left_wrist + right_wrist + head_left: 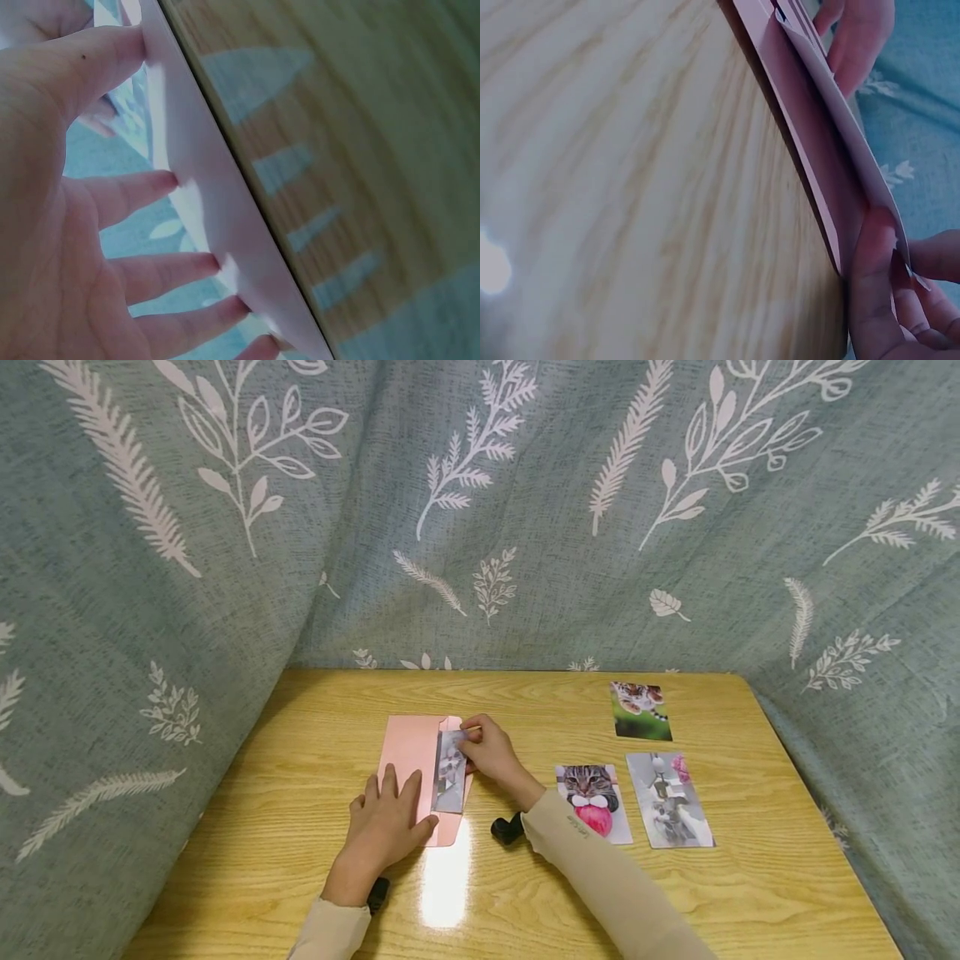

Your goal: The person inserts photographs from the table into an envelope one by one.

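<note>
The glossy grey-and-white printed photo (449,779) lies over the mouth of the pink paper envelope (408,743), nearer the table's (300,768) left edge than its right. It looks light, thin and springy, probably slippery and easily creased; its outer long edge suits a pinch. The right hand's (497,753) grip pinches that edge; the left hand (386,822), fingers spread, rests on the envelope.

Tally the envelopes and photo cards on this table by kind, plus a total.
Pink rectangular paper envelope: 1
Rectangular printed photo card in the right hand's fingers: 1
Loose rectangular printed photo cards: 3
Total: 5
</note>
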The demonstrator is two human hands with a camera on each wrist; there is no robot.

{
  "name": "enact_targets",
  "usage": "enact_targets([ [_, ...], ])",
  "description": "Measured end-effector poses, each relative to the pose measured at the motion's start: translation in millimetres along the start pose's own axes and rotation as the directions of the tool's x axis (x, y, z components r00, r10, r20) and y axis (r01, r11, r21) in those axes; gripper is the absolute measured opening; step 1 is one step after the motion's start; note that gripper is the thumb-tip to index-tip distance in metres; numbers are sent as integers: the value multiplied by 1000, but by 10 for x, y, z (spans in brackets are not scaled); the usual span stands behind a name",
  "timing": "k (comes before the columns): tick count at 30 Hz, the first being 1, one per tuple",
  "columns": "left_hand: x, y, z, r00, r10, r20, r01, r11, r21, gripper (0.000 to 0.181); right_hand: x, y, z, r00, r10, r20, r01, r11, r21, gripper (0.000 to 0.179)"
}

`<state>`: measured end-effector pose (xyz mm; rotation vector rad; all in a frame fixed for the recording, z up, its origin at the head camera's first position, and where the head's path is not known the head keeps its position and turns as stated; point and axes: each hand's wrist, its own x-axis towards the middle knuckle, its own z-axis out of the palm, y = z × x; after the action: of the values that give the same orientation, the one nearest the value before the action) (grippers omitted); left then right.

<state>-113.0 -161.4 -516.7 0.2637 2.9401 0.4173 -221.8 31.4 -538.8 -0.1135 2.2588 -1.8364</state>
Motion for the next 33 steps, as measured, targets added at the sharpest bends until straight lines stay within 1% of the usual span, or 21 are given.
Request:
enact_targets([
  [5, -3, 8, -11, 1000, -3, -1, 3, 1000, 1, 77, 11, -10, 34, 1000, -6, -6, 6, 999, -32, 25],
  [11, -9, 15, -24, 1000, -8, 3, 8, 1000, -4, 77, 4, -22, 78, 999, -39, -5, 39, 997, -73, 24],
  [17, -12, 13, -22, 1000, 3, -13, -4, 1000, -4, 76, -7, -53, 99, 999, -40, -12, 38, 991, -130, 24],
  [26, -6, 7, -12, 1000, -7, 2, 7, 1000, -1, 77, 19, -71, 140, 999, -45, -17, 41, 982, -186, 25],
  [33, -5, 9, -10, 1000, -6, 0, 6, 1000, 3, 78, 25, -87, 169, 998, -55, -24, 49, 975, -216, 24],
])
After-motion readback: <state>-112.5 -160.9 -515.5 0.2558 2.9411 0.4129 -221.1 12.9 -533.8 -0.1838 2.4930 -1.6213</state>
